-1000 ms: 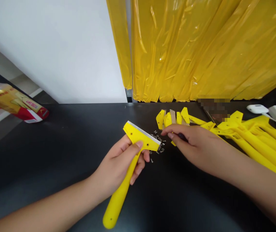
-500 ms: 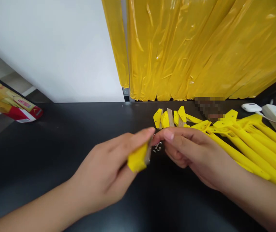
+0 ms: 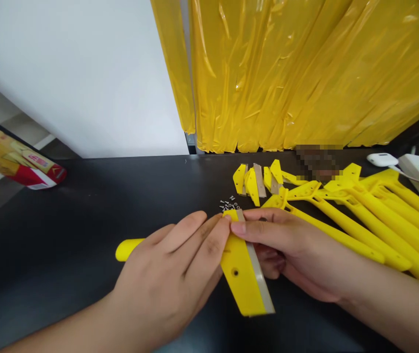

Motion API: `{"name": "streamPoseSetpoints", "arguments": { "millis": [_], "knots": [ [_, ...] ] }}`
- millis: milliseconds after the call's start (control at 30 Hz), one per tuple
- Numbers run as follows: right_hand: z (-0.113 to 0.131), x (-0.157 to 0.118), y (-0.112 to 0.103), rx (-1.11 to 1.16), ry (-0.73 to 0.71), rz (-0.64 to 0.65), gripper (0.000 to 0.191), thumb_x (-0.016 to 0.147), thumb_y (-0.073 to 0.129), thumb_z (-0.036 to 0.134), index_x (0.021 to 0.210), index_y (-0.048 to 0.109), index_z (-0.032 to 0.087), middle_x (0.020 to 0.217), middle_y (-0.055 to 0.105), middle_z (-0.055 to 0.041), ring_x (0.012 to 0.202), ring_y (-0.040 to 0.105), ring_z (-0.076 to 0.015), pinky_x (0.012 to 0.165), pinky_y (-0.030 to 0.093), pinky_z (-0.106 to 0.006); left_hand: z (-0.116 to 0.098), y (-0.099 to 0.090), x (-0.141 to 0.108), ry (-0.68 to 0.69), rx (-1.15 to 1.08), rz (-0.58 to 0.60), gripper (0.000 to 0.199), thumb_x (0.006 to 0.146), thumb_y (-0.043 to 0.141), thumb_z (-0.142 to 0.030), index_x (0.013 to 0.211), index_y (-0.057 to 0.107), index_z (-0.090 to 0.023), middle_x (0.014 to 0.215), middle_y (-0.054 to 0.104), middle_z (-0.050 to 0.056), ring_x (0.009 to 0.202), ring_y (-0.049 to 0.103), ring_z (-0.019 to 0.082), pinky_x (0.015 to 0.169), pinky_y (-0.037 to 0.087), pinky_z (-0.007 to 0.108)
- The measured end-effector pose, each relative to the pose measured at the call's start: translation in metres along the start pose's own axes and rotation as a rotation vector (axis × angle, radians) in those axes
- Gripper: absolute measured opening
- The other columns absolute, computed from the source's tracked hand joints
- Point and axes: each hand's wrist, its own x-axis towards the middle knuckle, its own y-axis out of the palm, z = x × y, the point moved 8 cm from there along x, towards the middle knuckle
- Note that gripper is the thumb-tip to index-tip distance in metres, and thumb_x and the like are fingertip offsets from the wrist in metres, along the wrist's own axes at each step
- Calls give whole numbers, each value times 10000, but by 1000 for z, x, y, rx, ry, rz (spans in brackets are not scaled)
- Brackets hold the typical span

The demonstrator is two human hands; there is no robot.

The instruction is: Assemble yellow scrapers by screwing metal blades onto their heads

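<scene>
Yellow plastic, probably light and stiff, makes up the scraper (image 3: 245,294); it is held above the bench (image 3: 84,215) in front of the person, its wide head slanting towards the near side and its rounded handle end (image 3: 126,250) poking out on the left. The left hand (image 3: 168,279) is closed over the handle and neck, fingers laid together towards the head's far end; the right hand (image 3: 293,235) pinches that same end between thumb and finger, and whether its curled fingers hold anything else I cannot tell. The metal blade (image 3: 261,284) along the right edge looks thin and likely sharp, so the handle, neck or flat yellow face would be the safer hold; the smooth plastic may slip a little. Just beyond lie small screws and nuts (image 3: 227,204), fiddly and easily scattered, best taken by the fingertips; loose yellow plates (image 3: 252,186) sit farther back, with more yellow handles (image 3: 396,220) at the right.
</scene>
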Motion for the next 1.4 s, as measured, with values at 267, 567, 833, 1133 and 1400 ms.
{"name": "streamPoseSetpoints", "arguments": {
  "millis": [267, 567, 833, 1133, 1400],
  "knots": [
    [13, 7, -19, -271, -38, -40, 258, 876, 800, 398, 840, 658, 186, 648, 446, 64, 556, 339, -85, 505, 228, -234, 21, 19, 3, -554, -783, 157, 631, 947, 754, -331, 1529, 510, -322, 1351, 713, 118, 1075, 738, 296, 907, 635, 420],
    [21, 12, -17, -564, -111, 51, 270, 954, 722, 404, 791, 631, 208, 636, 587, 59, 583, 489, -109, 565, 357, -233, -10, 74, -6, -1075, -1856, 482, 217, 1035, 634, -350, 1077, 714, -153, 857, 780, 106, 542, 659, 107, 428, 420, 125],
    [45, 4, -44, -721, -83, -142, 366, 987, 636, 559, 910, 729, 213, 588, 404, 75, 535, 363, -117, 508, 285, -260, 4, 85, -12, -1162, -1756, 338, 316, 1002, 649, -437, 922, 734, -144, 498, 649, 46, 375, 457, 87, 392, 333, 154],
    [47, -5, -45, -1690, -467, -414, 264, 1004, 515, 166, 1143, 733, 216, 1073, 787, -79, 904, 750, -250, 779, 515, -357, 36, 83, -12, -1204, -1629, 68, 320, 971, 712, -465, 885, 714, -156, 520, 621, -3, 371, 460, 80, 393, 372, 166],
    [31, -2, -43, -1824, -486, -386, 189, 1007, 523, 193, 1073, 700, 211, 997, 796, -75, 829, 753, -228, 682, 468, -309, 37, 88, -13, -1167, -1633, 100, 332, 978, 705, -469, 862, 719, -158, 501, 606, -5, 350, 465, 84, 362, 388, 156]
  ]
}}
